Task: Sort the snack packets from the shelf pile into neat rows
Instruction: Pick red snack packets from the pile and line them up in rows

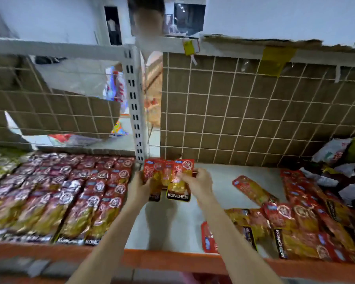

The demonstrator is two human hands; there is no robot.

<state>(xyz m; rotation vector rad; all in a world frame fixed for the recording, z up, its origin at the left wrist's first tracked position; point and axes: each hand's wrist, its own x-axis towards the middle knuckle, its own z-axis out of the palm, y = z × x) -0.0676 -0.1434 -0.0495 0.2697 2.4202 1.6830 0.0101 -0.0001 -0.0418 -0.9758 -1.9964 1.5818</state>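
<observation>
Both hands hold a small stack of red and yellow snack packets [168, 177] above the back of the white shelf [172, 222], near the upright post. My left hand [140, 186] grips the stack's left side. On the right side, my right hand [195, 181] pinches the front packet marked KONCHEW. Neat overlapping rows of the same packets [70, 197] fill the shelf to the left. A loose pile of packets [295, 226] lies on the right, with one single packet [252, 190] apart from it.
A white slotted post [134, 103] stands behind the held stack. Brown cardboard behind wire mesh [254, 111] backs the shelf. Crumpled bags and wrappers [340, 169] sit at the far right. The orange shelf edge [152, 259] runs along the front. A person stands beyond the shelving.
</observation>
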